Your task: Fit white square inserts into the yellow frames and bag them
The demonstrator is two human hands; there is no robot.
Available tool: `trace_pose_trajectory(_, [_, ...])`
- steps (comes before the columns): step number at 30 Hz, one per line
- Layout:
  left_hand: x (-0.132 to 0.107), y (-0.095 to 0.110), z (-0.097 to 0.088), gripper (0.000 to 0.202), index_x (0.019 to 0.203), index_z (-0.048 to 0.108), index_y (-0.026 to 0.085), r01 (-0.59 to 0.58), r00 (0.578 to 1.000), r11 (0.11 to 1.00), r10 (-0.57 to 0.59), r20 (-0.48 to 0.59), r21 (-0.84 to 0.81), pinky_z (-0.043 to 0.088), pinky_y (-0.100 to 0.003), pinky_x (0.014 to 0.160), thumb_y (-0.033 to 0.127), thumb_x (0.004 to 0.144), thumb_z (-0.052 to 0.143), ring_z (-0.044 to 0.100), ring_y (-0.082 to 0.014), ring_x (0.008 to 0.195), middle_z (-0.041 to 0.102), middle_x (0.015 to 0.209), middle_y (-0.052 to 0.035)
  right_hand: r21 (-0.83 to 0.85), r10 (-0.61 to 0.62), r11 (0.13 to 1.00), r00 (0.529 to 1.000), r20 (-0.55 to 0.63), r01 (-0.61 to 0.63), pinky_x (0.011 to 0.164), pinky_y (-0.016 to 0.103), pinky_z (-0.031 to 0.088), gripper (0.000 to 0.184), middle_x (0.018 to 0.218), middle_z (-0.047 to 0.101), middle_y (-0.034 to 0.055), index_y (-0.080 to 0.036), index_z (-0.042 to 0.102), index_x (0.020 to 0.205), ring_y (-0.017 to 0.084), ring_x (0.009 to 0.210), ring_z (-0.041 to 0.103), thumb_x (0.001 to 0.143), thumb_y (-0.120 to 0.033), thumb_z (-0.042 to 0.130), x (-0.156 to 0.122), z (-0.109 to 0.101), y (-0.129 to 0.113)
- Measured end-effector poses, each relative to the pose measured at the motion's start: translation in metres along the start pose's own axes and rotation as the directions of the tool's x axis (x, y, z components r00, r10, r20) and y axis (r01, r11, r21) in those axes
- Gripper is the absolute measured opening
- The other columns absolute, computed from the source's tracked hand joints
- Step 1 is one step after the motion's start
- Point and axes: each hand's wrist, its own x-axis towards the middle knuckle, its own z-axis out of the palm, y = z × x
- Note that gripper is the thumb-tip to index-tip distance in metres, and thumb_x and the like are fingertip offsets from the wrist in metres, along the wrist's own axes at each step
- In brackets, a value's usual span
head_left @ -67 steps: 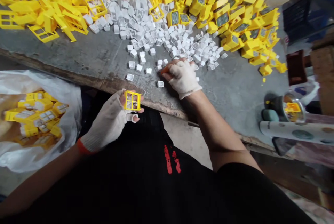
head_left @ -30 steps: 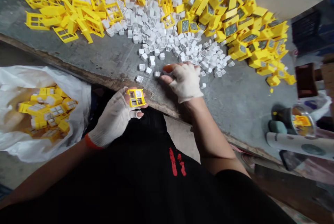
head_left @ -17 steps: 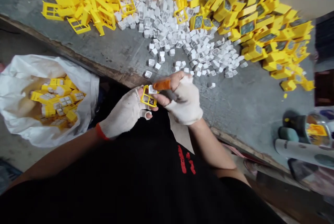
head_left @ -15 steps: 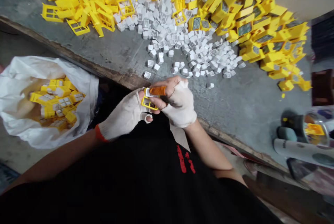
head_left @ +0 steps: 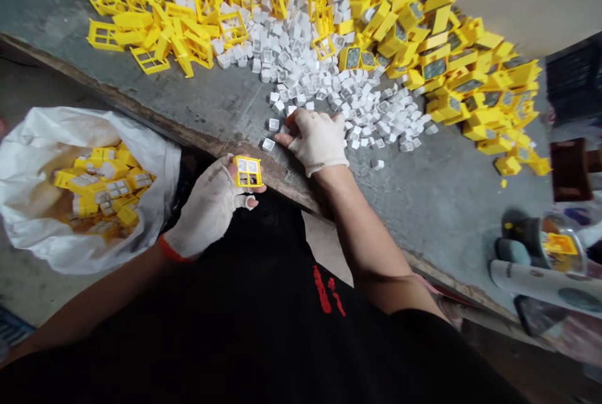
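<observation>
The small yellow frame (head_left: 248, 171) in front of me is nearly square, split by a cross into four openings. White caps (head_left: 242, 165) fill the two openings on the side toward the table; the two nearer my body look dark, with bits of my fingers behind them. I have it at the near edge of the grey tabletop (head_left: 399, 216), its open face turned up to me.

My left hand (head_left: 207, 203) is closed on it, thumb at one side and fingers underneath, in a white glove with bare fingertips and an orange cuff. My right hand (head_left: 317, 140), gloved too, is well apart from the left, reaching forward over the table with the knuckles up and the fingers bent down at the near side of a spread of white pieces (head_left: 305, 65). The back of that hand covers most of its fingertips, so I cannot tell whether they grip a piece.

Beyond, the heap of yellow frames (head_left: 160, 21) and the pile of yellow blocks (head_left: 451, 78) are cut off at the top. Deep in the white bag (head_left: 47, 128) on my left, the lowest pieces are shadowed and hard to make out.
</observation>
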Motion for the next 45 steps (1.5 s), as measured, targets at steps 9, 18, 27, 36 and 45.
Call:
trace_pose_trajectory(9, [-0.01,0.009,0.005,0.016,0.12,0.08,0.027,0.062,0.997,0.993,-0.056,0.061,-0.097,0.059,-0.028,0.067,0.034,0.105,0.082,0.078,-0.0197,0.09,0.085,0.114,0.0,0.465,-0.284,0.805,0.927,-0.244,0.369,0.097,0.05,0.056,0.031,0.104,0.084,0.0078,-0.026,0.082,0.113,0.029,0.098,0.075,0.109,-0.054,0.069,-0.081,-0.012,-0.006])
trace_pose_trajectory(18, [-0.024,-0.003,0.007,0.033,0.103,0.088,0.028,0.075,0.993,0.985,-0.06,0.101,-0.155,0.063,-0.027,0.063,0.035,0.078,0.107,0.073,-0.0173,0.08,0.085,0.103,0.001,0.476,-0.371,0.697,0.838,-0.401,0.536,0.1,0.05,0.059,0.045,0.114,0.089,0.008,-0.03,0.088,0.108,0.029,0.106,0.078,0.118,-0.056,0.052,-0.112,0.01,-0.026])
trace_pose_trajectory(27, [-0.012,0.002,-0.007,0.049,0.115,0.078,0.028,-0.032,0.999,0.994,0.033,0.003,-0.1,0.057,-0.027,0.061,0.055,0.082,0.101,0.081,-0.0243,0.089,0.084,0.112,-0.0036,0.256,-0.278,0.917,0.95,-0.144,0.307,0.112,0.061,0.054,0.043,0.152,0.079,0.009,-0.033,0.08,0.145,0.037,0.133,0.07,0.108,-0.028,0.057,-0.048,0.0,0.006])
trace_pose_trajectory(36, [-0.013,0.003,-0.009,0.039,0.113,0.076,0.025,-0.064,0.998,0.996,0.064,-0.011,-0.057,0.055,-0.028,0.063,0.052,0.091,0.093,0.078,-0.024,0.09,0.082,0.113,-0.0066,0.202,-0.409,0.889,0.911,-0.053,0.411,0.099,0.049,0.05,0.042,0.109,0.083,0.0101,-0.025,0.081,0.129,0.034,0.107,0.07,0.108,-0.058,0.066,-0.038,-0.002,0.0])
trace_pose_trajectory(45, [-0.013,0.006,0.014,0.031,0.098,0.087,0.03,-0.247,0.969,0.965,0.246,0.016,0.083,0.06,-0.029,0.069,0.039,0.075,0.106,0.07,-0.0173,0.079,0.083,0.094,0.0002,0.191,-0.465,0.851,0.871,-0.159,0.489,0.085,0.042,0.038,0.05,0.096,0.082,0.0045,-0.03,0.085,0.113,0.023,0.087,0.065,0.115,-0.07,0.054,-0.086,-0.005,-0.023])
